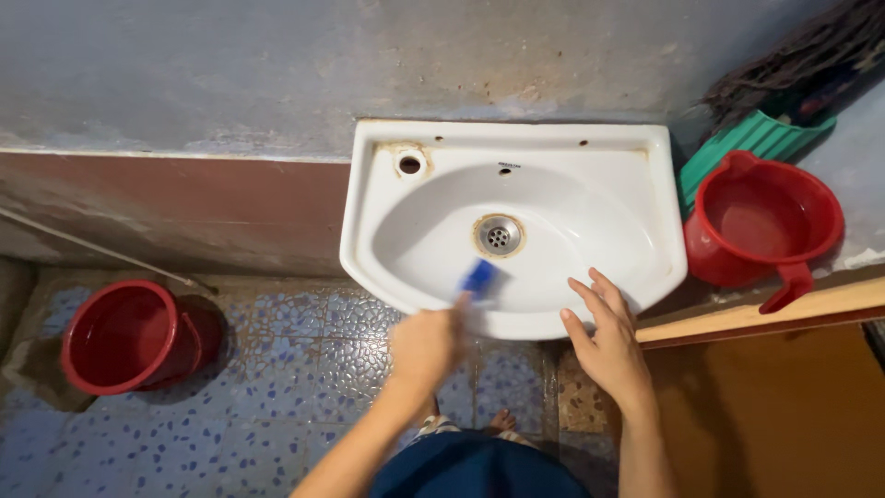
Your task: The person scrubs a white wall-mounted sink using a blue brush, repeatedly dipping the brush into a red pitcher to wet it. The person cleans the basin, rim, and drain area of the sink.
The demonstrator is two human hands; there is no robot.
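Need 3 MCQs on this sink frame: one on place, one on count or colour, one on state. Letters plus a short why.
1. Where is the blue scrubber?
A. in the basin of the sink, near the drain
B. in the floor bucket
C. on the wall ledge

2. How many red containers show?
A. one
B. two
C. four

3. What is the right hand doing?
A. gripping a mop
B. resting open on the sink's front rim
C. holding the jug

Answers:
1 A, the left hand holds it inside the basin.
2 B, a bucket on the floor and a jug right of the sink.
3 B, fingers spread over the rim, holding nothing.
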